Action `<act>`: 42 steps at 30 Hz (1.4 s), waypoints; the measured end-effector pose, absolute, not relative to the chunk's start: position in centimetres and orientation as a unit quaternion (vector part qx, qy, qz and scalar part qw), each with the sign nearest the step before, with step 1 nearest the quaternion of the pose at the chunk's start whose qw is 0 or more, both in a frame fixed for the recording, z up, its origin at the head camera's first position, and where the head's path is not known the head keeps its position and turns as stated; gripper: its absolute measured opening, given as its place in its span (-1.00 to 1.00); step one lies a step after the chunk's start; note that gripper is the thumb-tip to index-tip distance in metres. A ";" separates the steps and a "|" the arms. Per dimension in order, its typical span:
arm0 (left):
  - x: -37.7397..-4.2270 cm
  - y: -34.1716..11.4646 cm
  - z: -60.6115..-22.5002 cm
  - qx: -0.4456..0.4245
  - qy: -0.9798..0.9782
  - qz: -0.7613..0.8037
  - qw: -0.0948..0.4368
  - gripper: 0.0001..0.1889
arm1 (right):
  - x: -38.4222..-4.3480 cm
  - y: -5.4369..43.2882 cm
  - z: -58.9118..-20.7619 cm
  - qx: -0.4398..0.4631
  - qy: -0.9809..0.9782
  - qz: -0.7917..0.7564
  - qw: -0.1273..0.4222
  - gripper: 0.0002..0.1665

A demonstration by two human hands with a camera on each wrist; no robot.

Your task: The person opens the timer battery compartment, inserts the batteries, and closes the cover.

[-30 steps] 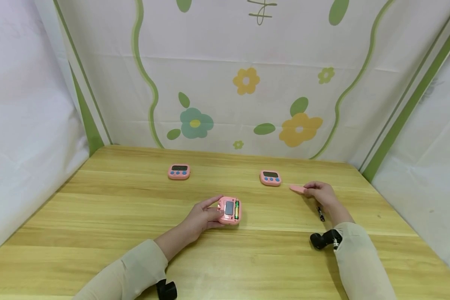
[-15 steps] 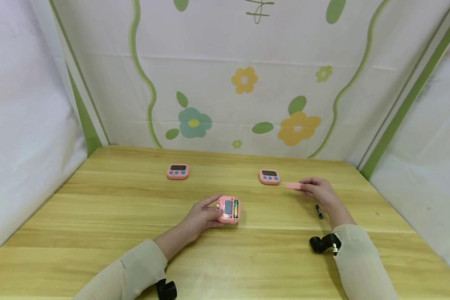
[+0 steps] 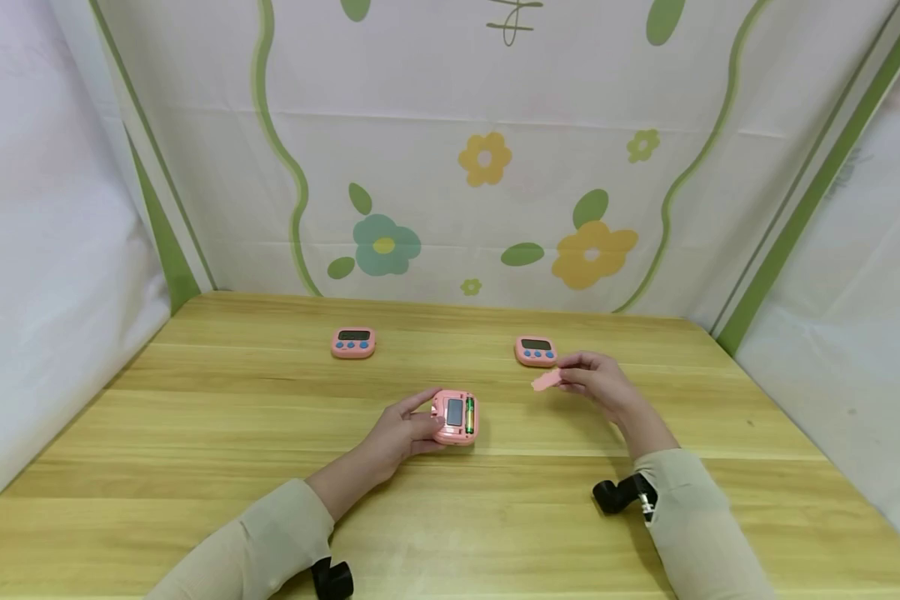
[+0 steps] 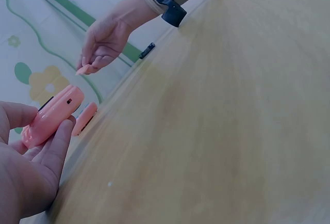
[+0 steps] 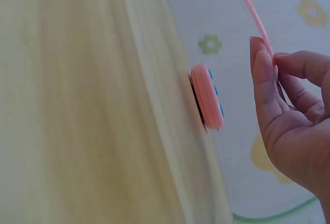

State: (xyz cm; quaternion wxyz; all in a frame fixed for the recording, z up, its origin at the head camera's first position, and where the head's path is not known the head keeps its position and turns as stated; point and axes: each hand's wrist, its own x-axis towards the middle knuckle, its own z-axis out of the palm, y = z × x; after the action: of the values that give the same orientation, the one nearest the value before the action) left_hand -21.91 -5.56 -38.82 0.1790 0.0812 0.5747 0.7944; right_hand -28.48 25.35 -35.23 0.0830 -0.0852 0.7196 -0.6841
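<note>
My left hand (image 3: 399, 429) grips a pink digital timer (image 3: 454, 412) with its back turned up. A green and gold battery (image 3: 470, 415) lies in the uncovered slot on that back. Between thumb and fingers my right hand (image 3: 600, 385) pinches a thin pink battery cover (image 3: 547, 380), held to the right of the timer and above the table. Edge-on, the cover (image 5: 258, 20) also shows in the right wrist view. A black battery (image 4: 147, 51) lies on the table near the right arm in the left wrist view; the arm hides it from the head view.
Two more pink timers lie face up toward the back of the wooden table (image 3: 450, 517): a left timer (image 3: 353, 342) and a right timer (image 3: 536, 351), the latter close to my right fingertips. A flowered cloth (image 3: 420, 167) hangs behind the table.
My right hand has moved left with the battery cover, toward the timer in my left hand, and the cover has turned. The left hand keeps its hold and has barely moved.
</note>
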 end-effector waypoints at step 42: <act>-21.8 -5.5 -38.8 0.072 0.571 0.798 0.178 -0.41 | -26.3 15.0 -35.9 -0.168 0.716 -0.667 0.120 -0.76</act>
State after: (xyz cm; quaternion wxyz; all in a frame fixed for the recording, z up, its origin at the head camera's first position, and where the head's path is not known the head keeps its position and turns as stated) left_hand -21.82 -5.52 -38.77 0.1777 0.0717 0.5707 0.7985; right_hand -26.35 14.96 -35.92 0.1198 -0.1679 0.7161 -0.6668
